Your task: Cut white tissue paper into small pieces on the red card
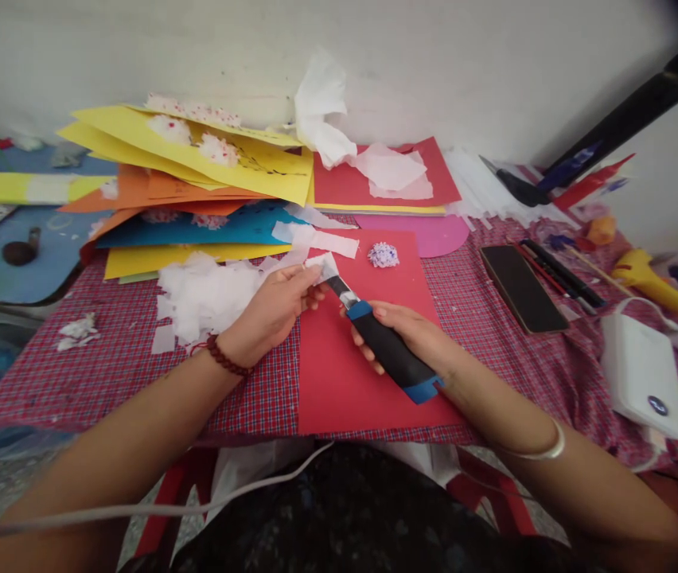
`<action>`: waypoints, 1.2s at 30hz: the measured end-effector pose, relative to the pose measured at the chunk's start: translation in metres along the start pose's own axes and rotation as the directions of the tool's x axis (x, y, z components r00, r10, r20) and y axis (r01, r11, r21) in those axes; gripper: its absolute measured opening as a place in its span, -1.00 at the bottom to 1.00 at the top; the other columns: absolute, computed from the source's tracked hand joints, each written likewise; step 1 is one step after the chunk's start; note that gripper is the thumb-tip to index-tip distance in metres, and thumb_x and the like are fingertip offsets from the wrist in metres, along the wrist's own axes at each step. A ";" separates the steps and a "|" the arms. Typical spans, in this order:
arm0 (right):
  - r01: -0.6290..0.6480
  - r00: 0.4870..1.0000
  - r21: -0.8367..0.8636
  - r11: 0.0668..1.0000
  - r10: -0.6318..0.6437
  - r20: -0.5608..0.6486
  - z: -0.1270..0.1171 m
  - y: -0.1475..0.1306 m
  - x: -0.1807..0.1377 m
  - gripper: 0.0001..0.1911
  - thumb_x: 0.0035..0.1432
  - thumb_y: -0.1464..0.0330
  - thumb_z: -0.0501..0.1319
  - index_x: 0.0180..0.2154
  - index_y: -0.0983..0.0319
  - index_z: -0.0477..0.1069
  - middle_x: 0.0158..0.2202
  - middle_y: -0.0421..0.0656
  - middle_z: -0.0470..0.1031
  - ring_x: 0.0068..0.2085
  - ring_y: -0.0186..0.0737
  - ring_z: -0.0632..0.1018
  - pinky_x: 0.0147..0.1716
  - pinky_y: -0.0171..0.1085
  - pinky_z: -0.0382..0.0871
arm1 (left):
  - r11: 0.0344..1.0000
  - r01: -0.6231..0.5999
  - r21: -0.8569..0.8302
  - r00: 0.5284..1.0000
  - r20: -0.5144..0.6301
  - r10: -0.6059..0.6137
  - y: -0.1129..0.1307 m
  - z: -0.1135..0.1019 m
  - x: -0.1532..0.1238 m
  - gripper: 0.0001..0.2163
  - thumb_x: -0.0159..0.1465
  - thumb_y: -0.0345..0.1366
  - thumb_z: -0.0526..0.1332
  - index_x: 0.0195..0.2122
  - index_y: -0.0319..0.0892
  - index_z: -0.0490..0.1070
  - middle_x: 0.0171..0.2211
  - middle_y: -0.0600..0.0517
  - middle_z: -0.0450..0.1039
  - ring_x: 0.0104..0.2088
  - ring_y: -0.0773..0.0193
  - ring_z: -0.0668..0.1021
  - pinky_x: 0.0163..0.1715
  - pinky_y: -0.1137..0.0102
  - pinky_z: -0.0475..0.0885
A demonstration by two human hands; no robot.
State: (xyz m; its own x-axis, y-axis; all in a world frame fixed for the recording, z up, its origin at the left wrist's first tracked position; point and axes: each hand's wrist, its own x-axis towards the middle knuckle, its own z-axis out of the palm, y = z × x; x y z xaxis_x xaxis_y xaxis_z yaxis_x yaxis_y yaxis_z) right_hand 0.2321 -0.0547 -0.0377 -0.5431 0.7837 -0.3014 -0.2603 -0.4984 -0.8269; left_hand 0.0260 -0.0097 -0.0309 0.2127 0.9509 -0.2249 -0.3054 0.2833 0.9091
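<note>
My right hand [402,330] is wrapped round the thick handle of a black-and-blue tool [390,350] that looks like a cutter knife. Its narrow dark front end points up and left. That tip meets a small piece of white paper [322,267], which hides it in part. Fingers of my left hand [282,302] pinch this paper at its left side. Below both hands lies a sheet of red paper [363,358]. On the sheet's upper part sits a crumpled paper ball with purple specks [383,255]. Strips of white paper [330,242] lie just beyond my left fingertips.
A heap of white paper pieces [208,290] lies left of the red sheet. Folded yellow, orange and blue cards [196,231] are stacked behind it. To the right are a phone [521,286], pens [559,274] and a white power bank [643,374] with a cable.
</note>
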 end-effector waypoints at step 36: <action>-0.008 0.999 -0.008 1.000 0.008 -0.039 0.005 -0.001 0.003 -0.57 0.15 0.05 0.27 -0.15 0.25 0.34 -0.35 -0.14 0.51 -0.47 -0.29 0.54 -0.61 -0.35 0.43 | 0.973 -0.015 0.230 1.000 0.009 0.013 -0.007 0.006 -0.004 -0.79 0.12 -0.22 0.39 -0.54 -0.21 0.46 -0.57 0.08 0.44 -0.56 0.44 0.39 -0.54 0.47 0.23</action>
State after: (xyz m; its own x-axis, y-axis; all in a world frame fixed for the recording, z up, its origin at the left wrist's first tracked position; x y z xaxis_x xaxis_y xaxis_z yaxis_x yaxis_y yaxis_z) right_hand 0.2271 -0.0541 -0.0359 -0.5136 0.7937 -0.3259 -0.2494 -0.5016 -0.8284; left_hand 0.0328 -0.0162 -0.0342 0.2174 0.9532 -0.2099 -0.0865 0.2330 0.9686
